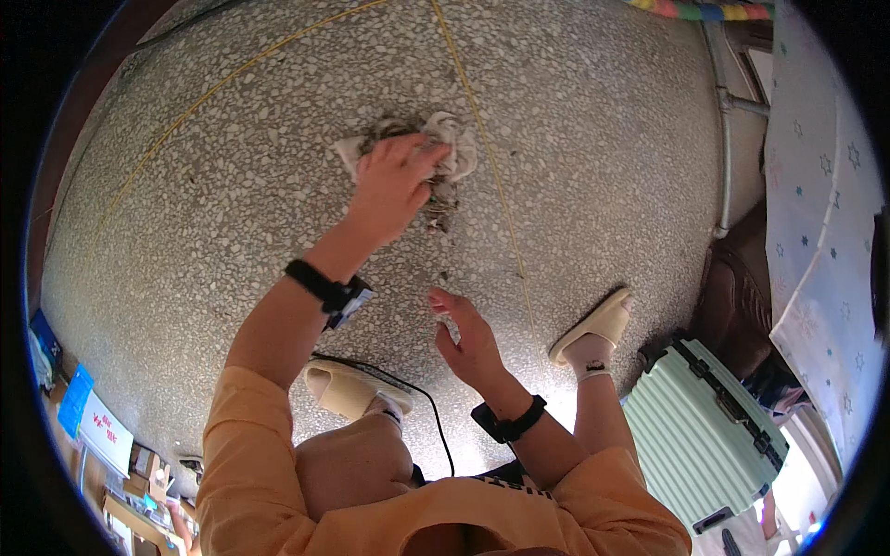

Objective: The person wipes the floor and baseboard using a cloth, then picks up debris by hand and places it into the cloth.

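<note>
My left hand (pixel 394 181) reaches far out over the floor and presses on a crumpled white tissue (pixel 457 153), its fingers bent over the top. Beneath and around the tissue lies a clump of dark, dusty debris (pixel 439 211) with a small green bit in it. Some of the tissue is hidden under my hand. Closer to me, my right hand (pixel 471 343) hovers above the floor with thumb and fingers apart. Nothing shows between them.
My feet, in beige slippers (pixel 350 389), are planted on the speckled floor (pixel 278 167). A mint-green suitcase (pixel 695 426) stands to the right, near a star-patterned curtain (pixel 825 222) and a metal pipe (pixel 725 157). Yellow lines (pixel 491 171) cross the floor. Boxes (pixel 146 468) sit lower left.
</note>
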The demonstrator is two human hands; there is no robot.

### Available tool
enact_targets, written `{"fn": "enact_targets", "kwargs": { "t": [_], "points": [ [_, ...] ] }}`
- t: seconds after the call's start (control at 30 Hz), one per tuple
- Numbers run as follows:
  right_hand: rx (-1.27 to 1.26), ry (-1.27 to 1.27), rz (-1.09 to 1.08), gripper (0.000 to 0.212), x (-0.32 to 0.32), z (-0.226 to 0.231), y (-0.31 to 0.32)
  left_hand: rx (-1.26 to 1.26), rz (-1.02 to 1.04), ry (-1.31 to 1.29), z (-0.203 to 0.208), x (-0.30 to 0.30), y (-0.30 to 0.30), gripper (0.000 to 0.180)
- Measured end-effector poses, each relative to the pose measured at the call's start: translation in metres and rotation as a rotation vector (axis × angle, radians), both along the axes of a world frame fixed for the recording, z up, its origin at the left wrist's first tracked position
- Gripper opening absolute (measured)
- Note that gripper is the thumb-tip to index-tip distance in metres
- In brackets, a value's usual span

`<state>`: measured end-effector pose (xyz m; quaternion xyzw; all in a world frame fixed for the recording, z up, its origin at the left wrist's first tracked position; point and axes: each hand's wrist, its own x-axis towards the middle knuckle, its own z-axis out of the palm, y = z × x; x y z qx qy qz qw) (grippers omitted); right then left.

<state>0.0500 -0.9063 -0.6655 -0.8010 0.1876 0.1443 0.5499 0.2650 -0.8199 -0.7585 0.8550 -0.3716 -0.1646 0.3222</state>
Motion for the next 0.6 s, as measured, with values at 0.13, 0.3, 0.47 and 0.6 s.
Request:
{"fn": "enact_targets", "kwargs": {
  "t": [0.13, 0.3, 0.47, 0.6],
  "points": [
    [-0.036, -0.019, -0.041, 0.052, -0.001, 0.019, -0.020, -0.308, 0.203, -0.050, 0.039, 0.059, 0.001, 0.048],
    [0.002, -0.016, -0.052, 0.052, -0.022, 0.018, -0.015, -0.124, 0.305, -0.010, -0.018, 0.160, -0.014, 0.048],
    [0.033, -0.001, -0.104, 0.050, -0.030, 0.019, -0.015, 0.021, -0.101, -0.341, -0.027, 0.107, -0.077, 0.051],
    [0.028, -0.042, -0.103, 0.048, -0.023, 0.013, -0.016, -0.033, -0.267, -0.224, -0.008, 0.024, -0.080, 0.053]
  ]
}}
